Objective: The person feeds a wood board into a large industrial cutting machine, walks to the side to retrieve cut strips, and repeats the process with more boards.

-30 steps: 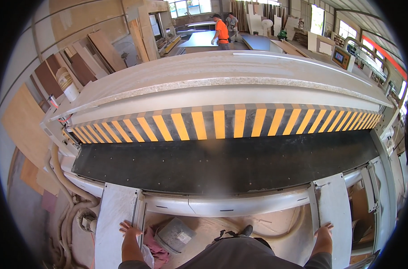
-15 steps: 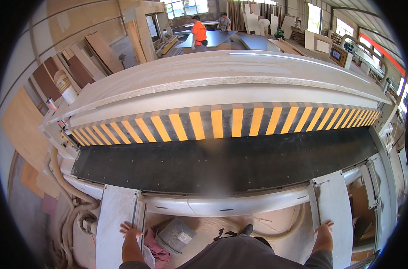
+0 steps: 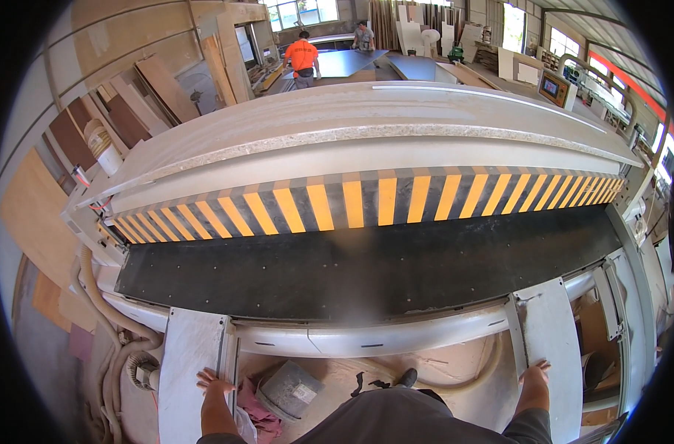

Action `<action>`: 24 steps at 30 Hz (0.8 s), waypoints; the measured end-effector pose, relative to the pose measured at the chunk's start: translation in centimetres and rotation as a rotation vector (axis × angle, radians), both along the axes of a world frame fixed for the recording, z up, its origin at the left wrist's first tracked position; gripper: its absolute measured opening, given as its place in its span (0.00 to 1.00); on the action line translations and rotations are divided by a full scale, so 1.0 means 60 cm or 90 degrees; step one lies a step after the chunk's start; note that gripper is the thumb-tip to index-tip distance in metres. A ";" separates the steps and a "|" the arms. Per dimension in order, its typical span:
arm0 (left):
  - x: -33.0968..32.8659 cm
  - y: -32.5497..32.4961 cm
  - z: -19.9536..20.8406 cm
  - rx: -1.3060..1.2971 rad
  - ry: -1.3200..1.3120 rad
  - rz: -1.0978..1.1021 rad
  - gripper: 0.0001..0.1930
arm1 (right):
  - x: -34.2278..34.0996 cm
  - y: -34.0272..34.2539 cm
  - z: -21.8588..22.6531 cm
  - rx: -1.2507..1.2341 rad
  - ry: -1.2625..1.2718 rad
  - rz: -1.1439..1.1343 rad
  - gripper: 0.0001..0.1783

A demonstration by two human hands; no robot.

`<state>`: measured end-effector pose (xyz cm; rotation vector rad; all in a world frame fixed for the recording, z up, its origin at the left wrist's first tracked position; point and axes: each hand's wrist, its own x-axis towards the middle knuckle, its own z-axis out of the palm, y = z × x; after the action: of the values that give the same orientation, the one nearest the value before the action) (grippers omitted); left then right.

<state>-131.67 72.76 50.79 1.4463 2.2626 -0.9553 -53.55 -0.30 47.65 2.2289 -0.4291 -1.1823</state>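
Note:
My left hand [image 3: 215, 382] rests with spread fingers on a pale flat support arm [image 3: 192, 344] that juts toward me from a wide machine. On the matching right support arm [image 3: 550, 325], my right hand [image 3: 534, 372] lies near the inner edge, fingers stretched out. Neither hand holds anything. Between and beyond them stretches the machine's dark flat bed [image 3: 440, 259], dotted with small studs. Behind the bed runs a bar with yellow and black stripes [image 3: 385, 201], under a long dusty board-like top [image 3: 337, 118].
A grey bin [image 3: 292, 390] stands on the dusty floor between the support arms, beside reddish cloth [image 3: 259, 407]. Beige hoses [image 3: 118, 348] hang at the left. Beyond the machine, a person in an orange shirt [image 3: 302, 55] and another person [image 3: 363, 35] stand by dark sheets [image 3: 344, 65].
The person in orange has moved a little left and turned their back. My view has shifted slightly; both hands remain on the support arms.

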 end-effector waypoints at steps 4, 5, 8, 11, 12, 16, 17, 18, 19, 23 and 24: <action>-0.002 -0.002 0.001 0.005 -0.002 -0.010 0.81 | -0.010 0.007 0.005 -0.007 -0.002 0.031 0.75; 0.000 -0.001 0.001 0.001 -0.001 -0.008 0.81 | -0.012 0.003 0.004 -0.001 -0.019 0.054 0.67; 0.006 -0.002 0.002 0.004 -0.010 -0.006 0.81 | -0.010 -0.002 0.003 -0.012 -0.008 0.060 0.67; -0.004 -0.002 0.001 -0.006 0.004 -0.011 0.82 | -0.011 0.007 0.010 0.004 -0.011 0.054 0.67; -0.010 -0.002 0.001 -0.004 0.006 -0.008 0.82 | -0.009 0.015 0.013 0.006 -0.009 0.056 0.67; -0.002 -0.009 0.003 -0.005 -0.011 -0.045 0.75 | -0.006 0.015 0.020 -0.030 0.031 0.004 0.81; -0.004 -0.010 0.003 0.001 -0.033 -0.070 0.70 | -0.006 0.016 0.020 -0.032 0.035 0.009 0.80; -0.001 -0.007 0.002 0.001 -0.033 -0.071 0.70 | -0.007 0.015 0.021 -0.032 0.035 0.009 0.80; 0.000 -0.003 0.001 -0.007 -0.005 -0.047 0.75 | -0.006 0.016 0.020 -0.032 0.034 0.009 0.80; -0.004 0.002 -0.006 -0.030 0.034 -0.017 0.81 | -0.006 0.019 0.018 -0.033 0.028 0.008 0.80; -0.006 0.003 -0.008 -0.031 0.035 -0.016 0.81 | -0.005 0.020 0.017 -0.033 0.028 0.008 0.80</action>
<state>-132.04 72.94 50.29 1.4489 2.2485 -1.0617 -53.86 0.87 48.67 2.1545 -0.4223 -1.1983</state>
